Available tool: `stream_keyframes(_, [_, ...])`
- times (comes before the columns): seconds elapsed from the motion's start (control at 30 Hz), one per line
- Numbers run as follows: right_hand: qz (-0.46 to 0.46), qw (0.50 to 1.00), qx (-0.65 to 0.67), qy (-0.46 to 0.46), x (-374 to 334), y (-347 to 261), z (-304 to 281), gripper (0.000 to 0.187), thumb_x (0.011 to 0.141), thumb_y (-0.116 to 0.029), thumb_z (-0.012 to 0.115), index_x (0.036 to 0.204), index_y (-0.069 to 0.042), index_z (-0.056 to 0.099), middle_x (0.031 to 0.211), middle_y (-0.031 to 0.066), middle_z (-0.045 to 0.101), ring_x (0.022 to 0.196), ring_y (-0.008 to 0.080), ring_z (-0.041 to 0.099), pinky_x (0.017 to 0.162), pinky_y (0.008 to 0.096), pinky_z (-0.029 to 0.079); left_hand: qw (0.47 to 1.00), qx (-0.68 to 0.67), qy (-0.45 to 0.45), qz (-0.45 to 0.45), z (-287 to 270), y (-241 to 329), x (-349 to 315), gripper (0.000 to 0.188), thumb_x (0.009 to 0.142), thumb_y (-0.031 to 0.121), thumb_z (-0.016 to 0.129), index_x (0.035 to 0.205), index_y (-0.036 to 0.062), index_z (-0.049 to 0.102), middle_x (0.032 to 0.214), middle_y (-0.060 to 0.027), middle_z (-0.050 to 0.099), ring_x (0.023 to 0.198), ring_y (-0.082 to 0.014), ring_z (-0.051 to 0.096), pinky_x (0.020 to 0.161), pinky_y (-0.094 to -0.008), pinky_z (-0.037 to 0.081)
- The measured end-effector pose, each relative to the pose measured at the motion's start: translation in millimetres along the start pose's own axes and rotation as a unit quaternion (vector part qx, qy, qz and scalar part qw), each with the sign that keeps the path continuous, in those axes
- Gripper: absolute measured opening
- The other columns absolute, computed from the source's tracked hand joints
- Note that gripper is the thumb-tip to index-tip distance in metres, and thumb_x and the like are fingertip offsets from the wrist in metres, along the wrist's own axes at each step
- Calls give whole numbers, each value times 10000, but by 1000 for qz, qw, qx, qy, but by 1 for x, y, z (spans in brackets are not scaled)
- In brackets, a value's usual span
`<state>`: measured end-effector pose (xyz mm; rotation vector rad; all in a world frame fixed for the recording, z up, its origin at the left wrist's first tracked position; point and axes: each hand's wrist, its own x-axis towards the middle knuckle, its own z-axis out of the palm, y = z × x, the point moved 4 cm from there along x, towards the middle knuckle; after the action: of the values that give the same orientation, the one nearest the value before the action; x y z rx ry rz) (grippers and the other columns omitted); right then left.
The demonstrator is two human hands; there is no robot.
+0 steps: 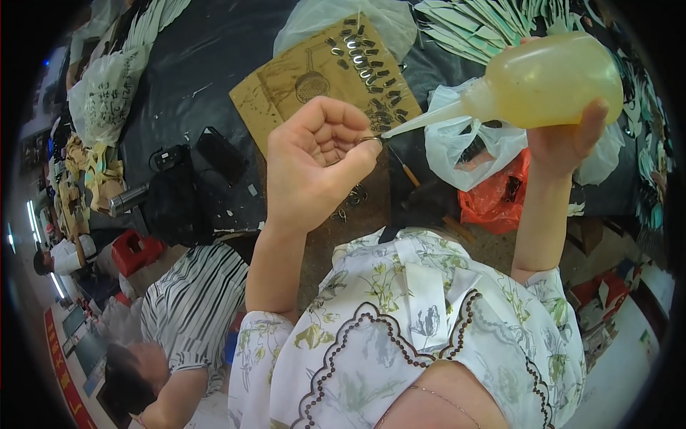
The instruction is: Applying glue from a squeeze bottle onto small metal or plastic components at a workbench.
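My left hand (314,161) pinches a small metal ring-like piece (369,139) between thumb and forefinger, above the work table. In my right hand (572,139) is a squeeze bottle (554,82) of pale yellow liquid, tipped sideways with its long narrow nozzle (429,118) pointing left. The nozzle tip is at the metal piece, close to my left fingertips; whether they touch I cannot tell. Beyond my hands lies a brown cardboard sheet (275,86) bearing many small dark metal pieces (364,64) in rows. More loose rings (350,200) lie nearer me, below my left hand.
A wooden-handled tool (409,174) lies right of the cardboard. White (475,154) and red (493,196) plastic bags sit under the bottle. Left are a black phone-like object (220,154), a black bag (175,200) and a metal flask (128,200). Another person (189,314) sits at left.
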<state>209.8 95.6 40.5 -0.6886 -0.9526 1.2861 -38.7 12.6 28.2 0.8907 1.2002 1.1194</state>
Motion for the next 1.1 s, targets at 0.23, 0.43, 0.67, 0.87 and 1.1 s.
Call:
stream_keyframes(0.23, [37, 997, -33, -55, -4, 4, -7, 751, 713, -526, 569, 1215, -11, 352, 1164, 223, 432, 1075, 340, 445, 914, 469, 365, 1000, -9, -1, 23, -1, -2, -1, 162, 693, -53, 616, 831, -33, 532, 760, -32, 565, 688, -50, 534, 612, -153, 448])
stream_keyframes(0.43, [-28, 997, -17, 64, 2, -2, -14, 698, 730, -485, 573, 1205, -16, 371, 1159, 196, 448, 1074, 345, 446, 923, 453, 360, 905, 226, 50, 356, 0, 8, -5, 149, 611, -104, 621, 710, -5, 572, 747, -70, 598, 673, -144, 581, 606, -213, 460])
stream_keyframes(0.67, [-18, 998, 25, 58, -1, 4, -5, 659, 739, -469, 575, 1199, -35, 390, 1164, 155, 461, 1081, 348, 441, 934, 459, 344, 884, 242, 69, 393, 3, 9, -9, 157, 588, -111, 614, 688, 5, 581, 741, -85, 603, 644, -166, 583, 571, -223, 458])
stream_keyframes(0.87, [20, 999, 36, 35, -3, 7, -5, 666, 735, -467, 586, 1200, -33, 390, 1171, 145, 457, 1098, 348, 427, 939, 457, 338, 878, 237, 80, 409, 1, 8, -9, 148, 594, -112, 612, 682, 4, 582, 742, -85, 605, 638, -163, 584, 565, -220, 459])
stream_keyframes(1.1, [10, 998, 47, 50, -4, 10, -8, 662, 740, -461, 584, 1204, -31, 386, 1161, 152, 462, 1105, 341, 425, 939, 454, 339, 880, 227, 86, 407, 1, 6, -9, 149, 593, -110, 615, 682, 5, 582, 738, -83, 605, 635, -159, 583, 562, -218, 458])
